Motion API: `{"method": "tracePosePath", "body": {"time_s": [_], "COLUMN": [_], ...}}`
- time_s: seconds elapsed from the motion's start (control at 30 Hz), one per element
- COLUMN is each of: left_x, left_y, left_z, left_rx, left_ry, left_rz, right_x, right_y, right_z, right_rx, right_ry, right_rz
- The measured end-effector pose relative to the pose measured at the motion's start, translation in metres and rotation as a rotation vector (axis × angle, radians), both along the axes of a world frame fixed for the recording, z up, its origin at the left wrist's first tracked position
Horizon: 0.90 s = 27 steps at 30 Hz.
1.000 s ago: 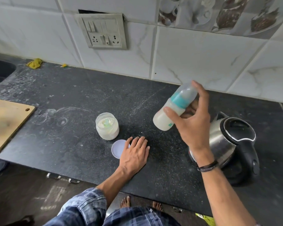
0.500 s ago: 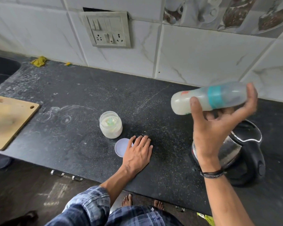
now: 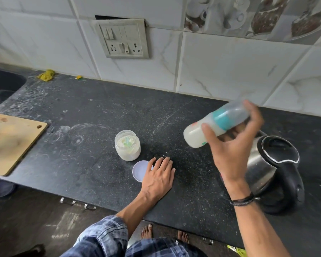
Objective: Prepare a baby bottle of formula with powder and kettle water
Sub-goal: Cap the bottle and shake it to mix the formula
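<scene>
step: mixing, by my read; filled and capped, bottle contents milky, motion-blurred
right hand: right hand (image 3: 230,154) raised above the desk (image 3: 82,127), fingers and thumb wrapped round the baby bottle (image 3: 220,119)
bottle: in the air, tilted, base down-left, cap end up-right behind the fingers; over the gap between jar and kettle, touching neither
left hand: left hand (image 3: 159,175) flat on the desk, fingers straight, holds nothing; thumb side overlaps the rim of the lid (image 3: 140,171), contact unclear
jar: powder jar (image 3: 128,154) open, upright, just behind the lid; greenish scoop (image 3: 127,143) in the powder
kettle: kettle (image 3: 272,164) lid down, on its base under and right of the right wrist
next: probably check for lumps, then stand the bottle upright on bare desk; lid needs to go back on the jar, left hand is nearest
in the way: kettle close below the right forearm, a low swing could knock it; open jar is near enough to catch drips
around: cutting board (image 3: 13,141) far left, sink (image 3: 2,86) beyond it, yellow cloth (image 3: 46,75) at the wall, socket panel (image 3: 122,39) above
</scene>
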<state>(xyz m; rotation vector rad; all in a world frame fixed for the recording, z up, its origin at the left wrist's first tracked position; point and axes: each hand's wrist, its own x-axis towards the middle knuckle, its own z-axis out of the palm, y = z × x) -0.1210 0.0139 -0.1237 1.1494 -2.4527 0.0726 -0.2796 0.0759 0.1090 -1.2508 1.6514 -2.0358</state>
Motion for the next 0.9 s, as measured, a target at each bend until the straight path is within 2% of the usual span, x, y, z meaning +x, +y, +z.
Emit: {"method": "tracePosePath", "body": {"time_s": [0.07, 0.1, 0.2, 0.23, 0.33, 0.4, 0.5, 0.53, 0.63, 0.7, 0.83, 0.9], "left_x": [-0.001, 0.0, 0.001, 0.001, 0.0, -0.001, 0.001, 0.001, -0.001, -0.001, 0.001, 0.0], "left_y": [-0.001, -0.001, -0.001, -0.001, -0.001, -0.001, -0.001, -0.001, -0.001, 0.0, 0.0, 0.001], "left_z": [0.001, 0.0, -0.001, -0.001, -0.001, -0.001, 0.0, 0.0, 0.0, 0.0, 0.0, -0.001], "left_rx": [0.013, 0.016, 0.021, 0.024, 0.023, 0.031, 0.028, 0.026, 0.012, 0.014, 0.014, 0.009], "left_ry": [-0.006, -0.008, -0.007, -0.004, 0.0, -0.005, -0.012, -0.011, -0.002, -0.005, -0.003, 0.007], "left_rz": [0.008, 0.006, -0.002, -0.009, 0.006, 0.004, -0.006, -0.013, 0.009, 0.008, -0.002, 0.001], "right_x": [0.001, -0.001, -0.005, -0.005, 0.002, -0.001, -0.007, -0.006, 0.002, 0.001, -0.003, -0.001], "right_y": [0.001, -0.001, -0.005, -0.003, 0.003, 0.0, -0.006, -0.003, 0.003, 0.003, -0.001, 0.005], "right_z": [0.005, 0.005, -0.002, -0.004, 0.008, 0.01, -0.002, -0.005, 0.004, 0.008, -0.001, 0.002], "right_rx": [-0.126, -0.123, 0.115, 0.126, -0.107, -0.147, 0.118, 0.149, -0.076, -0.15, 0.141, 0.06], "right_ry": [-0.112, -0.102, 0.095, 0.104, -0.06, -0.058, 0.116, 0.138, -0.029, -0.049, 0.113, 0.048], "right_rz": [-0.049, -0.064, 0.015, 0.006, -0.053, -0.059, 0.045, 0.042, -0.025, -0.072, 0.038, 0.015]}}
